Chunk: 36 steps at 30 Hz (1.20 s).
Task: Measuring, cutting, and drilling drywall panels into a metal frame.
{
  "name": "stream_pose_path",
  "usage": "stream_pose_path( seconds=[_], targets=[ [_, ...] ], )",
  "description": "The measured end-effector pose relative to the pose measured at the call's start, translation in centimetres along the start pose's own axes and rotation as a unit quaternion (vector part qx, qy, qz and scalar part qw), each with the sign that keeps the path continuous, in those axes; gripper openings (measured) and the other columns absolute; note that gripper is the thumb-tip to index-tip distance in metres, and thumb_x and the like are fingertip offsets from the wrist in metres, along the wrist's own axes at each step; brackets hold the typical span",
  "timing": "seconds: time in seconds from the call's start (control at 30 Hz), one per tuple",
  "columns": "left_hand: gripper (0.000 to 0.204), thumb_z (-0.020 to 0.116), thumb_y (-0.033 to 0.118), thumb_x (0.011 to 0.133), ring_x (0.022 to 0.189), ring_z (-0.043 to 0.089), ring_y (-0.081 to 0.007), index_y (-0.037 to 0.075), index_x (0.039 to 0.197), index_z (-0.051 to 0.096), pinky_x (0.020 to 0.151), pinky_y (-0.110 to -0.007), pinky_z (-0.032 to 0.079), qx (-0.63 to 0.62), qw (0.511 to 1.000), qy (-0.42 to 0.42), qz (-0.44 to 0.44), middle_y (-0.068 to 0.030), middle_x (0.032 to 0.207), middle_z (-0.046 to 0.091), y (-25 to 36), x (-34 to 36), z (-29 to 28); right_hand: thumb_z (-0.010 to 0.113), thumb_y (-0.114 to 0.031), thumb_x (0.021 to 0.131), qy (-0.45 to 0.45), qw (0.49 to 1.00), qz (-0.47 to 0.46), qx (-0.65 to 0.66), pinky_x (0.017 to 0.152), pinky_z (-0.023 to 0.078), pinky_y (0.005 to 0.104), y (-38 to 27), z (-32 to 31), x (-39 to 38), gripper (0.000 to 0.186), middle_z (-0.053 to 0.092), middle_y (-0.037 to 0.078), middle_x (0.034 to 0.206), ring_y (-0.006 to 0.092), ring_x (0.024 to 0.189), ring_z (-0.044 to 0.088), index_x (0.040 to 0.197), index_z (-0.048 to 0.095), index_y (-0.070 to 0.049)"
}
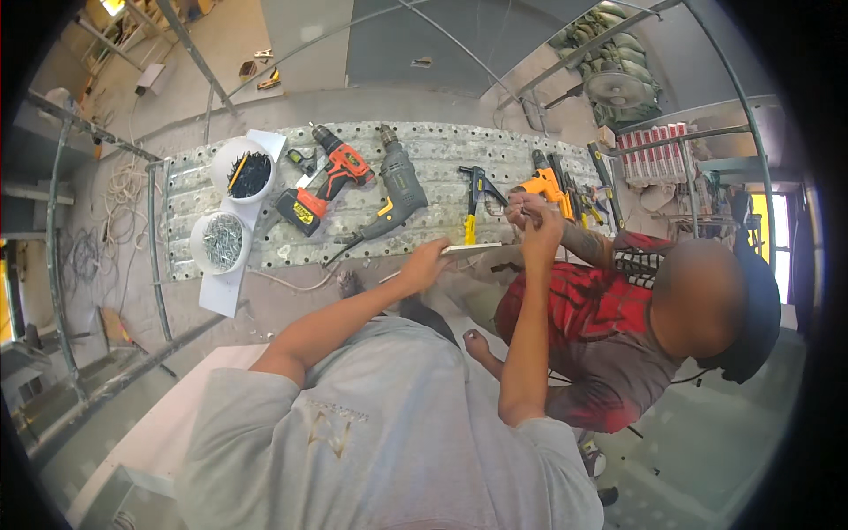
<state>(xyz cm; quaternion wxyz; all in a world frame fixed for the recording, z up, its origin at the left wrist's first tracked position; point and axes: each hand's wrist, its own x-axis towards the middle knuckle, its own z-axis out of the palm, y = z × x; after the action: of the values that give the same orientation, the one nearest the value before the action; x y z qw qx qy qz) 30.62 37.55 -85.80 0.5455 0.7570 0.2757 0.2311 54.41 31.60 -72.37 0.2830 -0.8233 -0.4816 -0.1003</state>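
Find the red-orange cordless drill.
In the head view, the red-orange cordless drill lies left of centre on the perforated metal planks, between the white bucket of black screws and the grey corded drill.

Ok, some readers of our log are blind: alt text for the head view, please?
A person's left hand holds a pale strip by a metal platform, the right hand raised near its other end; a co-worker in red reaches in from the right. On the platform are a red drill, a grey drill and tubs of fasteners.
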Motion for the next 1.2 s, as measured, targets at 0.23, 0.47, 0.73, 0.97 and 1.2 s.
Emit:
stream_pose_path(
  seconds=[0.23, 0.47, 0.73, 0.97, 1.2],
  targets=[
    [0.020, 0.072, 0.012, 0.090, 0.088, 0.070, -0.0346, 0.001, 0.107, 0.067, 0.079, -0.042, 0.052, -0.036, 0.995, 0.055, -0.072, -0.0196, 0.094, 0.072, 0.1, -4.5, -3.7, 0.075, -0.004, 0.085, -0.075, 0.974, 0.126, 0.171, 0.074, 0.051, 0.0343, -3.8, -3.1, -2.4, 0.022, 0.070, 0.012, 0.089, 0.0220, 0.079, 0.064, 0.107, 0.072, -0.002],
    [0.021, 0.070, 0.013, 0.094, 0.086, 0.072, -0.0278, 0.001, 0.111, 0.064, 0.074, -0.038, 0.054, 0.013, 0.962, 0.259, -0.090, -0.0166, 0.093, 0.072, 2.0, -7.3, -8.7, 0.079, -0.014, 0.085, -0.430, 0.864, 0.036, 0.259, 0.073, 0.051, 0.0306, -7.3, 2.6, 3.6, 0.032, 0.071, 0.007, 0.087, 0.0140, 0.078, 0.063, 0.113, 0.072, -0.003],
    [0.028, 0.069, 0.014, 0.094, 0.079, 0.064, -0.0221, -0.002, 0.115, 0.062, 0.075, -0.034, 0.050, 0.155, 0.794, 0.579, -0.101, -0.0127, 0.088, 0.068, 9.6, -6.8, -11.2, 0.080, -0.019, 0.082, -0.688, 0.637, -0.177, 0.298, 0.074, 0.053, 0.0333, -7.8, 11.6, 5.3, 0.040, 0.074, 0.009, 0.090, 0.0187, 0.082, 0.068, 0.117, 0.070, -0.002],
    [0.034, 0.061, 0.025, 0.105, 0.098, 0.060, -0.0145, -0.004, 0.123, 0.060, 0.086, -0.031, 0.050, 0.182, 0.591, 0.786, -0.031, -0.0100, 0.110, 0.066, 22.1, -14.5, -15.9, 0.074, -0.019, 0.090, -0.805, 0.503, -0.167, 0.265, 0.074, 0.058, 0.0321, -2.4, 14.0, 4.0, 0.041, 0.075, 0.013, 0.098, 0.0190, 0.083, 0.071, 0.125, 0.064, 0.002],
    [0.060, 0.072, 0.044, 0.095, 0.089, 0.063, -0.0255, -0.010, 0.118, 0.057, 0.077, -0.037, 0.056, 0.348, 0.270, 0.897, -0.045, -0.0214, 0.107, 0.067, 38.2, -18.7, -9.3, 0.067, -0.037, 0.098, -0.923, 0.313, -0.073, 0.210, 0.088, 0.060, 0.0367, 1.6, 16.8, -12.3, 0.063, 0.071, 0.022, 0.112, 0.0274, 0.099, 0.072, 0.138, 0.050, 0.008]
  ],
)
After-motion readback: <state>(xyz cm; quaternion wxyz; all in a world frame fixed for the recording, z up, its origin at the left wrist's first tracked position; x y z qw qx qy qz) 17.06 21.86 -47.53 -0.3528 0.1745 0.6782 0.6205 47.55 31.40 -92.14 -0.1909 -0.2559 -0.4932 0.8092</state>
